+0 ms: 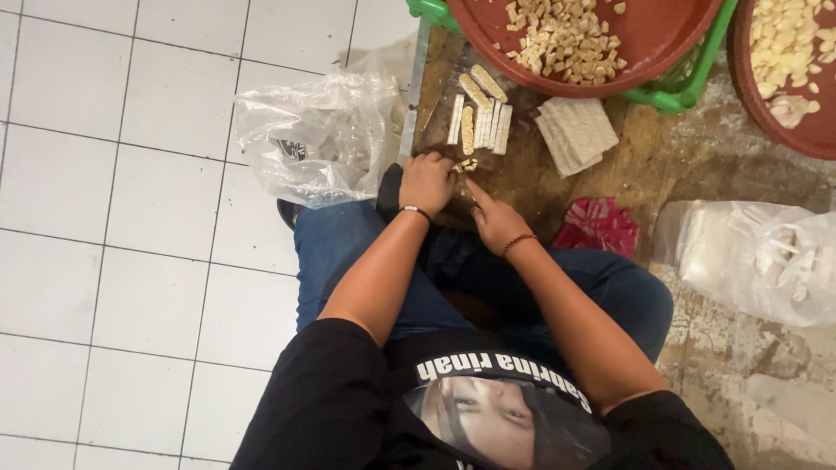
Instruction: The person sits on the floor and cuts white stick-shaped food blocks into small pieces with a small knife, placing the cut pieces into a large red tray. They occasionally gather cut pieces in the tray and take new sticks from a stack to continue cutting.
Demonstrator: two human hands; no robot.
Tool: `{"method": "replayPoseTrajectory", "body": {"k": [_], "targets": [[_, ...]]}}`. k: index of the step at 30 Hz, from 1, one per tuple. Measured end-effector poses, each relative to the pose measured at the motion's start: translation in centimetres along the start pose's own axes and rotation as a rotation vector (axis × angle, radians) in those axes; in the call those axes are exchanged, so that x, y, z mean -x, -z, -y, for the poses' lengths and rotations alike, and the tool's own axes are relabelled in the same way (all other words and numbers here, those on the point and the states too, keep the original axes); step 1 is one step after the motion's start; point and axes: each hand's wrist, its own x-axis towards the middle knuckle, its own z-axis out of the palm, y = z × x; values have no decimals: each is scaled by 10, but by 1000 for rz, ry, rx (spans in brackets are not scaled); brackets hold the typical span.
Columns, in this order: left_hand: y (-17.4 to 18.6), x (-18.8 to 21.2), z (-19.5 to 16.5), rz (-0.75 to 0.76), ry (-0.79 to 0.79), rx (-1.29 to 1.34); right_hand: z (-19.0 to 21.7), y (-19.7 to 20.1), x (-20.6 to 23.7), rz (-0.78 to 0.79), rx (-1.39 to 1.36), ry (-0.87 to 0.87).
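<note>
Bright overhead light, glare on white tiles (131, 200) & plastic bag (318, 135); slight blur, soft shadows.

Bare hands at the wooden board: two, a left hand (427, 181) and a right hand (495, 219).
Wrist bands: two, one on each wrist.
Round red-brown plastic basins: two, a middle basin (670, 35) of small pale cubes and a second basin (805, 130) at the right edge.
Pale cut strips (481, 117) lying side by side on the board: about seven, hard to separate exactly.
Stacks of pale square slabs (576, 132): one, its layers too close to count.
Clear crumpled plastic bags: two, a bag on the white tiles (322, 130) and a bag at the right (758, 257).
Crumpled pink-red wrappers (599, 224): one.
</note>
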Motion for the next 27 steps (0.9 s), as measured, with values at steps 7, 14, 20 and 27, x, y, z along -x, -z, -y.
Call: {"method": "replayPoseTrajectory", "body": {"k": [7, 14, 20, 27], "targets": [[1, -1, -1, 15, 30, 1, 1, -1, -3, 31, 16, -18], [1, -2, -1, 20, 14, -23, -2, 2, -4, 65, 9, -14], [2, -2, -2, 34, 25, -44, -5, 1, 6, 82, -21, -49], [2, -1, -2, -14, -22, -35, -14, 1, 13, -70, -101, -12]]}}
